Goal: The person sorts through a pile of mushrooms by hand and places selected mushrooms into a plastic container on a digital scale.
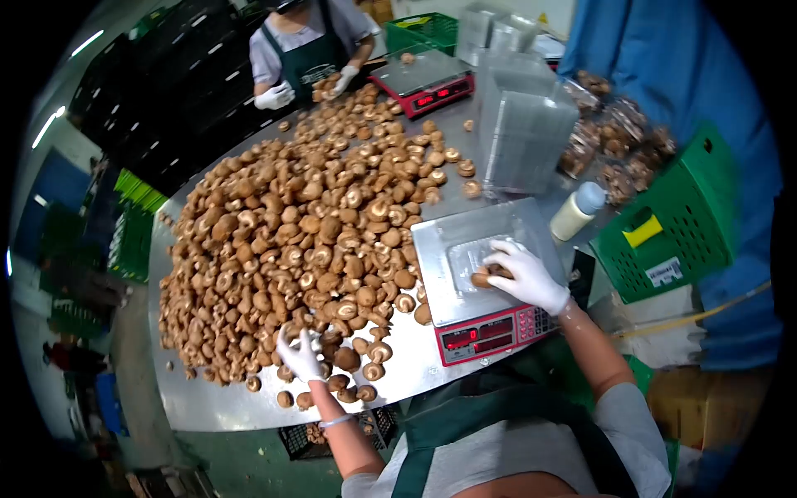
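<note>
A wide heap of brown shiitake mushrooms (274,241) covers much of the metal table. My left hand (300,357), in a white glove, is at the near edge of the heap with its fingers apart, touching or just above the mushrooms. My gloved right hand (529,280) has its fingers curled round mushrooms (490,274) over a clear plastic tray (466,256). That tray rests on the steel plate of a red digital scale (433,290), partly hidden by the hand. How many mushrooms the right hand holds is unclear.
Clear plastic trays (527,124) stand stacked beyond the scale. A bottle (579,212), packed mushrooms (618,124) and a green crate (677,224) are at the right. Across the table, a gloved co-worker (311,50) handles mushrooms near another red scale (425,79). A black crate (307,444) sits below the edge.
</note>
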The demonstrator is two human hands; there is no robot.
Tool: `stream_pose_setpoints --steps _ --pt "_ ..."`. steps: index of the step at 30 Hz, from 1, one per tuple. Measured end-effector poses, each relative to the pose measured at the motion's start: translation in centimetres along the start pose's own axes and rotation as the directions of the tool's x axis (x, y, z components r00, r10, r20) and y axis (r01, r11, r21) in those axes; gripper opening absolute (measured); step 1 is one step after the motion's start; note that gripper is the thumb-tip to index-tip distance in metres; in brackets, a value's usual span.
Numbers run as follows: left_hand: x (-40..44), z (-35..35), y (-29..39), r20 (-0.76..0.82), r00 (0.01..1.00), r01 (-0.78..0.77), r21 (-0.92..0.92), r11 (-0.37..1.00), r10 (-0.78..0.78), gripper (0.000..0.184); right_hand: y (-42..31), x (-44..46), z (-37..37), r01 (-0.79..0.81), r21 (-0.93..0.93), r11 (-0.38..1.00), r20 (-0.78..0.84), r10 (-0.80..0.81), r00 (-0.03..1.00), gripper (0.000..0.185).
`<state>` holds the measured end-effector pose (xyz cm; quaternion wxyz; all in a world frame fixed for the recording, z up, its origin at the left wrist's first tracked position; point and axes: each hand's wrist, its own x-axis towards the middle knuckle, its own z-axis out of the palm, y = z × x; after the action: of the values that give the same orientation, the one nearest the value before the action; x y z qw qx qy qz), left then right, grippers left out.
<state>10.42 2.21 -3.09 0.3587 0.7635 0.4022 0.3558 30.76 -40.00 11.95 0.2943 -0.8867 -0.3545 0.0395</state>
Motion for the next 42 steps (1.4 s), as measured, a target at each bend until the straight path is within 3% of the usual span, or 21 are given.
stream_pose_setpoints --steps 1,3,4,5,7,10,12,15,18,20,22,25,27,29,30,31,32,33,34,36,42 --pt "-1.3 1.0 4.3 0.08 0.994 0.089 -0.262 0.961 -0.071 0.047 0.1 -0.4 -0.2 0.02 0.006 1.0 -0.01 -0.02 1.0 0.032" --pt "-4.8 3.6 13.4 0.19 0.957 -0.156 -0.295 0.943 0.218 0.048 0.5 -1.0 -0.2 0.054 0.032 0.998 -0.017 -0.054 0.998 0.038" --pt "-6.6 4.6 19.3 0.271 0.945 -0.095 -0.308 0.947 0.183 0.047 0.5 -1.1 -0.2 0.064 0.045 0.997 -0.028 -0.063 0.998 0.041" --pt "-8.1 6.6 22.0 0.361 0.904 -0.039 -0.462 0.886 0.228 0.044 0.4 -1.2 -0.1 0.042 0.064 0.997 -0.039 -0.04 0.998 0.043" --pt "-10.4 11.1 24.8 0.346 0.781 -0.308 -0.511 0.802 0.52 0.042 0.6 -1.3 -0.1 0.08 0.099 0.992 -0.095 -0.07 0.993 0.046" --pt "-12.8 14.8 27.1 0.48 0.691 -0.251 -0.542 0.802 0.54 0.045 0.8 -1.5 -0.1 0.049 0.231 0.972 -0.133 -0.019 0.991 0.045" --pt "-13.5 14.0 26.8 0.369 0.674 -0.452 -0.479 0.753 0.64 0.046 0.7 -1.7 -0.4 0.065 0.165 0.984 -0.175 -0.036 0.984 0.043" --pt "-12.7 9.0 24.3 0.355 0.694 -0.475 -0.429 0.769 0.627 0.041 0.1 -1.6 -1.1 0.113 0.043 0.993 -0.285 -0.096 0.954 0.034" --pt "-11.3 3.8 16.6 0.262 0.84 -0.449 -0.155 0.88 0.475 0.026 -1.9 -1.0 -1.5 0.114 0.046 0.992 -0.372 -0.089 0.924 0.03" --pt "-10.3 1.4 11.0 0.178 0.87 -0.479 0.082 0.874 0.46 0.022 -4.5 -0.1 -1.0 0.104 0.205 0.973 -0.343 -0.028 0.939 0.029" --pt "-10.1 -0.8 6.8 0.335 0.855 -0.484 0.246 0.84 0.395 0.026 -8.2 1.8 0.4 0.2 0.113 0.973 -0.282 -0.162 0.946 0.033" --pt "-9.1 -2.0 3.1 0.534 0.783 -0.506 0.249 0.826 0.319 0.041 -12.7 6.2 6.1 0.15 0.377 0.914 -0.074 -0.131 0.989 0.042" --pt "-7.9 -2.2 1.9 0.54 0.801 -0.392 0.142 0.909 0.261 0.045 -12.8 10.7 12.2 0.053 0.526 0.849 0.021 -0.075 0.997 0.053" --pt "-6.6 -2.6 1.4 0.452 0.848 -0.277 -0.066 0.959 0.276 0.043 -13.0 15.0 16.5 0.14 0.265 0.954 -0.055 -0.131 0.99 0.062" --pt "-5.7 -2.9 1.8 0.443 0.887 -0.03 -0.231 0.973 0.132 0.039 -13.1 17.0 18.3 0.141 0.171 0.975 -0.043 -0.135 0.99 0.064" --pt "-4.6 -3.6 3.0 0.515 0.847 0.396 -0.445 0.803 -0.132 0.038 -13.7 18.5 19.5 0.095 0.039 0.995 -0.015 -0.094 0.995 0.064" --pt "-3.6 -4.2 3.8 0.64 0.692 0.717 -0.554 0.424 -0.334 0.039 -14.1 19.5 20.7 0.051 -0.094 0.994 0.011 -0.05 0.999 0.064" --pt "-2.6 -4.0 2.1 0.676 0.71 0.703 -0.672 0.232 -0.195 0.042 -13.8 20.0 22.2 0.058 -0.172 0.983 0.054 -0.049 0.997 0.064" --pt "-1.6 -4.5 1.9 0.76 0.617 0.778 -0.629 0.007 -0.204 0.043 -14.3 20.2 23.1 0.07 -0.245 0.967 0.099 -0.047 0.994 0.063" --pt "-0.3 -4.7 0.1 0.85 0.513 0.818 -0.526 -0.232 -0.118 0.044 -15.2 19.1 23.8 0.078 -0.304 0.949 0.059 -0.063 0.996 0.057" --pt "1.0 -4.4 -1.1 0.865 0.474 0.846 -0.499 -0.187 -0.164 0.039 -16.6 15.1 22.8 0.207 -0.129 0.97 0.122 -0.191 0.974 0.049"
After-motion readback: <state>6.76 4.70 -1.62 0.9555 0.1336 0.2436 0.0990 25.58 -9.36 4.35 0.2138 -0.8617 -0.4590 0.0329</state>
